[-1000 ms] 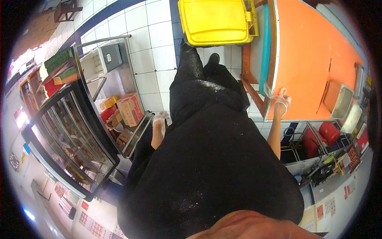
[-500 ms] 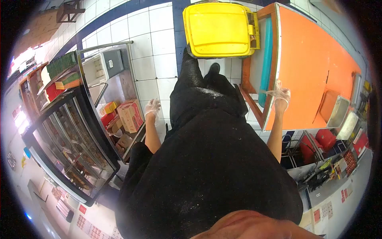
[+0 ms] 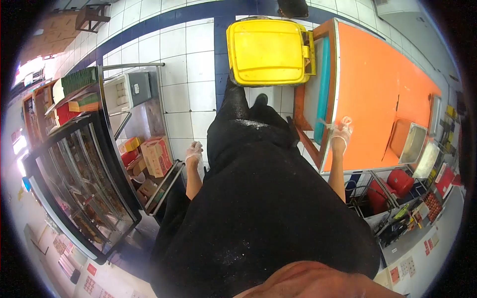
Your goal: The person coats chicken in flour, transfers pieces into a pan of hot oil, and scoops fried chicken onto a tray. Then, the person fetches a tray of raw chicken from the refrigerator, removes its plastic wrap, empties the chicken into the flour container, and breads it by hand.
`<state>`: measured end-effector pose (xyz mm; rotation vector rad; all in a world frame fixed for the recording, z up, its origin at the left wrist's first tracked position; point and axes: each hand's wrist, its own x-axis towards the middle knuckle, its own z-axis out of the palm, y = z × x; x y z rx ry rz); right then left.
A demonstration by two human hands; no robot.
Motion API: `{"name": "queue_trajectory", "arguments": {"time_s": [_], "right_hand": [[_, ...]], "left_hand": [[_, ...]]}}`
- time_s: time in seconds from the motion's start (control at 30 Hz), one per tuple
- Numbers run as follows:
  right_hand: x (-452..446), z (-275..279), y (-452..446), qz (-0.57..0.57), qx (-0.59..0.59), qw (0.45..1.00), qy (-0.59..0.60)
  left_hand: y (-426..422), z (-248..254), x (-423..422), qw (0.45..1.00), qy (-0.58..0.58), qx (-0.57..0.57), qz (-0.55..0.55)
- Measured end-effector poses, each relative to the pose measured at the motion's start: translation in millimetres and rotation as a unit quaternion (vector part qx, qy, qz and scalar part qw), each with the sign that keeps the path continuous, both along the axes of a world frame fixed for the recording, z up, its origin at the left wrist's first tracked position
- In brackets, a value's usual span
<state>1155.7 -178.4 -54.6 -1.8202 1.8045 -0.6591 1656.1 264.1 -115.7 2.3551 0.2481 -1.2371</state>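
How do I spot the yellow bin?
Start from the big orange tabletop on the right. Left of its upper half, just beyond the visible shoe, is the yellow bin. Broad and bright, it stands apart from the slim turquoise bar beside it.

Orange tabletop (image 3: 365, 89), metal tray (image 3: 414, 144) near one corner, white tiled floor (image 3: 201, 96), yellow lidded bin (image 3: 268, 52) standing on it

Black top (image 3: 263, 198) (white specks), black trousers (image 3: 233, 107), clear gloves (image 3: 342, 132).
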Motion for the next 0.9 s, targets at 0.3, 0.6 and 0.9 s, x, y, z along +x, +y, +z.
{"name": "queue_trajectory", "arguments": {"time_s": [0.3, 0.6, 0.9], "right_hand": [[120, 64, -36, -0.048, 0.217, 0.856, -0.467], [322, 181, -29, 0.254, 0.111, 0.943, -0.185], [355, 165, -38, 0.195, 0.103, 0.931, -0.29]], "left_hand": [[-244, 107, 75, 0.928, -0.166, -0.165, -0.289], [-396, 220, -14, 0.837, 0.203, -0.496, -0.111], [-395, 119, 80, 0.879, -0.093, -0.464, 0.061]]}}
